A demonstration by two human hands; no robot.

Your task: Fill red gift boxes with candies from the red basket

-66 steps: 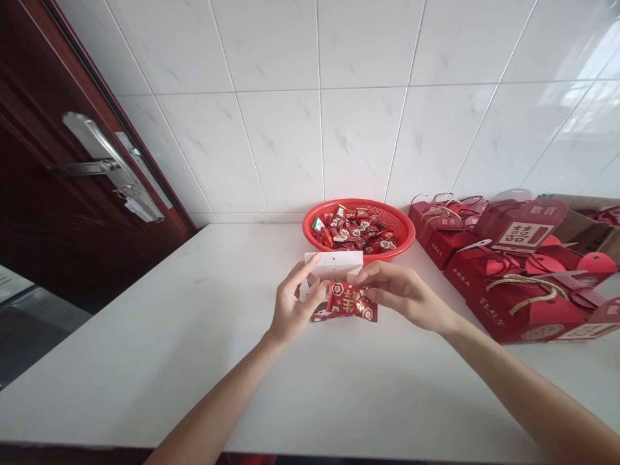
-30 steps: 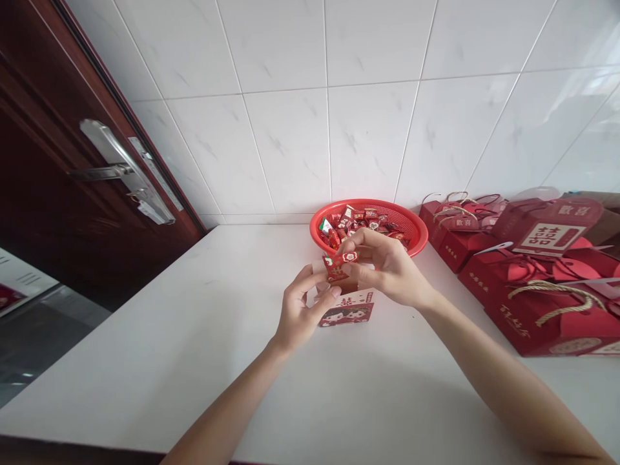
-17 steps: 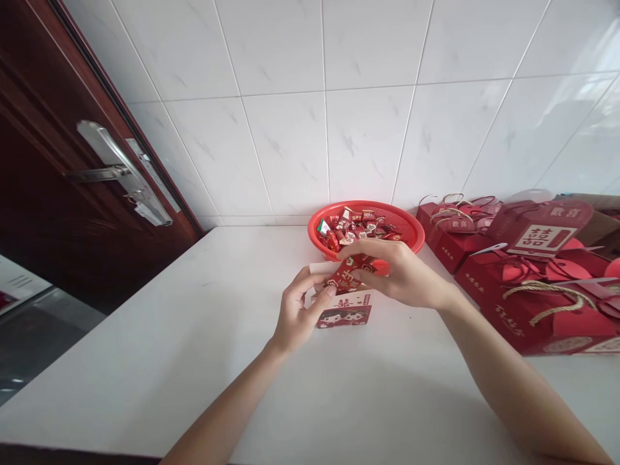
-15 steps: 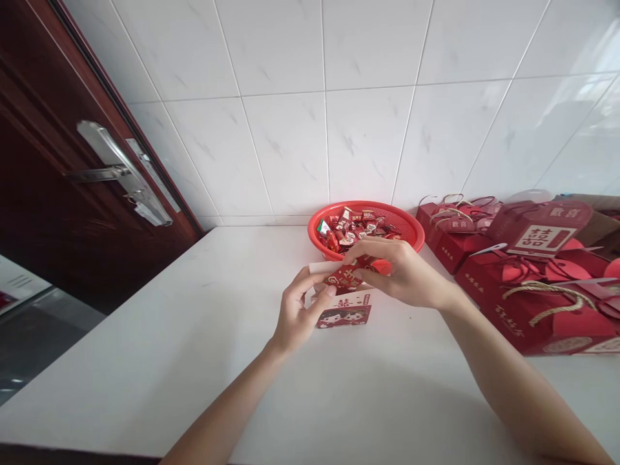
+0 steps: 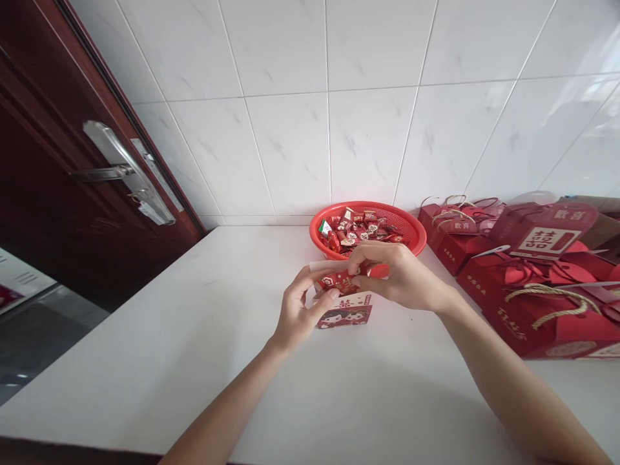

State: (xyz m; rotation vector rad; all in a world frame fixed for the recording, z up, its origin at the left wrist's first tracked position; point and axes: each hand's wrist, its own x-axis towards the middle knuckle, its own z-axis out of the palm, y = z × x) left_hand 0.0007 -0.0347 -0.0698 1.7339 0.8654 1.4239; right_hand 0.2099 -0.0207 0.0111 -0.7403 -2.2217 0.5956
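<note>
A small paper candy box (image 5: 343, 316) with cartoon faces on its red front stands on the white table, its pale flap up at the back. My left hand (image 5: 301, 309) is closed on the box's left side, thumb in front and fingers behind. At the box's top is a red candy wrapper (image 5: 335, 281) with pale lettering. My right hand (image 5: 400, 274) pinches the right end of this wrapped candy between thumb and fingers. Part of the box's inside is hidden by the hands and the candy.
Behind my hands, a red plastic basket (image 5: 417, 236) holds several wrapped candies. Red gift boxes (image 5: 504, 310) with rope handles crowd the right side, against the tiled wall (image 5: 285, 148). A dark red door (image 5: 43, 148) with a metal handle is at the left.
The red candy has turned slightly and sits a little lower at the box's top. My right fingers have curled closer around its right end. The view has shifted slightly.
</note>
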